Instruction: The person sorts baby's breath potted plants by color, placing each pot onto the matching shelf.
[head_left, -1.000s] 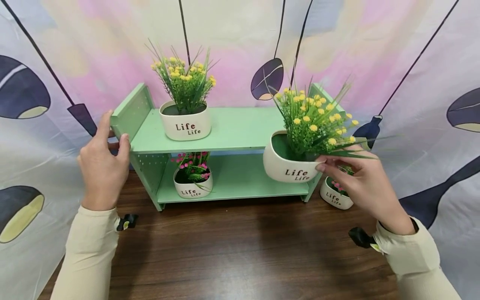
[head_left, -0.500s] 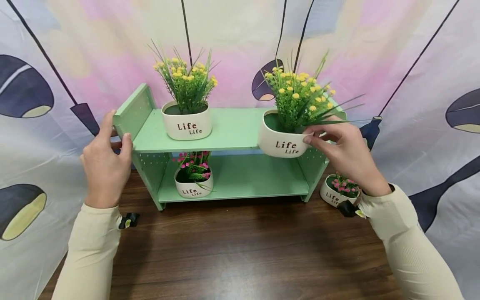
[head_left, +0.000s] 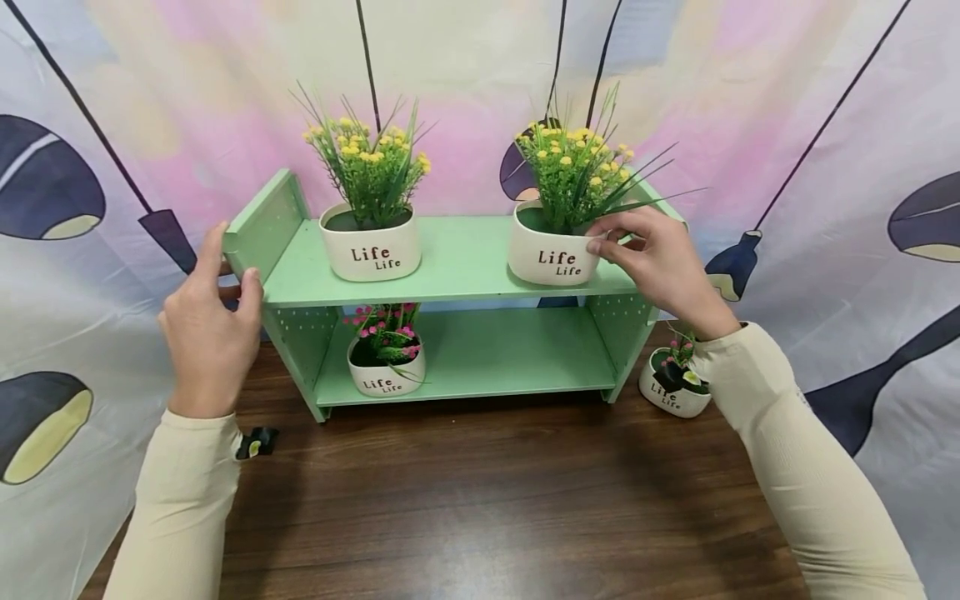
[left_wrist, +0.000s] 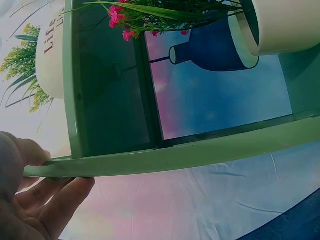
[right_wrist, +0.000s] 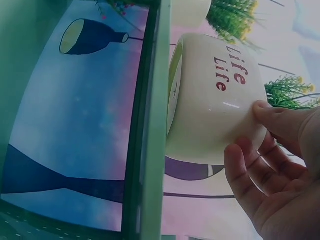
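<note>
My right hand pinches the right rim of a white oval flowerpot lettered "Life Life", with yellow flowers and long grass blades. This pot is at the right part of the upper board of a green two-tier shelf. In the right wrist view, the held flowerpot is close over the board's edge, a strip of its underside showing. With thumb and fingers on either side, my left hand grips the shelf's left side panel; the left wrist view shows the same left hand around the panel edge.
A matching yellow-flowered pot stands on the upper board's left part. Below it, a pink-flowered pot sits on the lower board. Another pink-flowered pot stands on the brown wooden table, right of the shelf, partly behind my right wrist. A patterned curtain hangs behind.
My right hand has carried the yellow-flowered pot away from me and slightly left, from in front of the shelf to over the upper board, straightening its tilt. The left hand keeps its grip.
</note>
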